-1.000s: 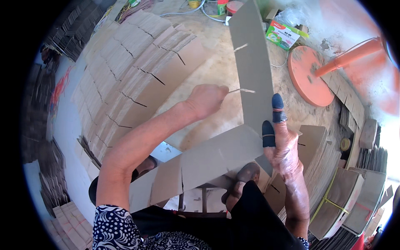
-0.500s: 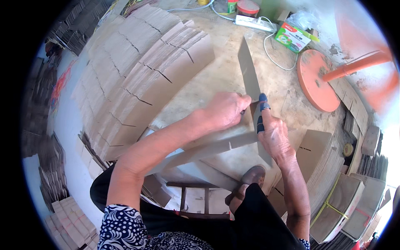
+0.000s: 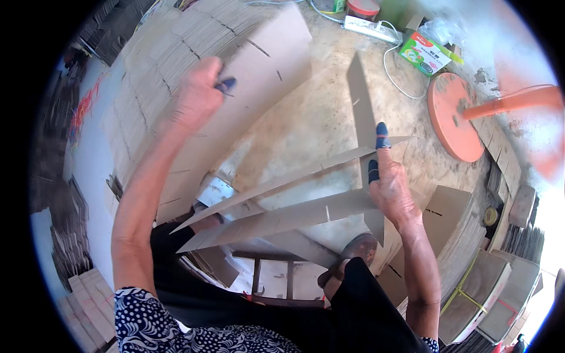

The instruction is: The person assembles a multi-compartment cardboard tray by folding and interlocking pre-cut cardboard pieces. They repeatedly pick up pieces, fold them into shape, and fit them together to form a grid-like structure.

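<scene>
My right hand (image 3: 393, 185), with dark blue covers on two fingertips, grips slotted cardboard strips where they cross. One strip (image 3: 360, 97) points away from me. Two long crosswise strips, an upper one (image 3: 282, 178) and a lower one (image 3: 282, 222), reach left over my lap. At the upper left, my left hand (image 3: 200, 94) is blurred and closed at the edge of a cardboard strip (image 3: 268, 65) on the front of the big stack. A blue cover shows on its thumb, in front of the cardboard; its other fingers are partly hidden.
The tall stack of slotted cardboard (image 3: 156, 65) fills the left of the work surface. At the right are an orange round-based stand (image 3: 453, 117), a green and white box (image 3: 426, 54), a power strip (image 3: 372, 29) and more cardboard (image 3: 446, 215). My shoe (image 3: 360, 250) is below.
My left hand has left the crossed strips and moved up and left to the stack. The front strip there sits higher. A second crosswise strip now shows at my right hand, which stays nearly in place.
</scene>
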The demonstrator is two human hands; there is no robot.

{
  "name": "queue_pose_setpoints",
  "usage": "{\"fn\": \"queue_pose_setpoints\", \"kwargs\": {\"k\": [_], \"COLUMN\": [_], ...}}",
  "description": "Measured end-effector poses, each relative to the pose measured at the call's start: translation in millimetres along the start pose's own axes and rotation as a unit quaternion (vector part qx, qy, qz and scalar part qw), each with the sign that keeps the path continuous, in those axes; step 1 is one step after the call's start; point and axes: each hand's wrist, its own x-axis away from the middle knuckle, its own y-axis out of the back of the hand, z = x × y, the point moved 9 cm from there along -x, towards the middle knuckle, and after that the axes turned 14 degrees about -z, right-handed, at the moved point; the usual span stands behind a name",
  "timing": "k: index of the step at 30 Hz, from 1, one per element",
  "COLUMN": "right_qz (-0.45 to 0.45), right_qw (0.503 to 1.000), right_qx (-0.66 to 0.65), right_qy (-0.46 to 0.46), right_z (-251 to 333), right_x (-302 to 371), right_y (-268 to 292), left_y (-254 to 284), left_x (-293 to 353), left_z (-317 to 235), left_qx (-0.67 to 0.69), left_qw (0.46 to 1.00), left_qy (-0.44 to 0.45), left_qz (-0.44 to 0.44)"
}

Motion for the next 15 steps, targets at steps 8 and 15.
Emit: {"fn": "queue_pose_setpoints", "kwargs": {"k": [8,15], "right_qz": [-0.063,-0.064], "right_qw": [0.996,0.997], "right_qx": [-0.034,-0.016], "right_qy": [0.048,0.048], "right_z": [2,-3], "right_x": [11,24], "right_y": [22,36], "left_y": [-63,-81], "left_x": [76,88], "left_z": [-82,-104], "left_qx": [0.106,0.105], "left_qw": [0.978,0.976], "left_qy": [-0.058,-0.071], "left_qz": [0.172,0.180]}}
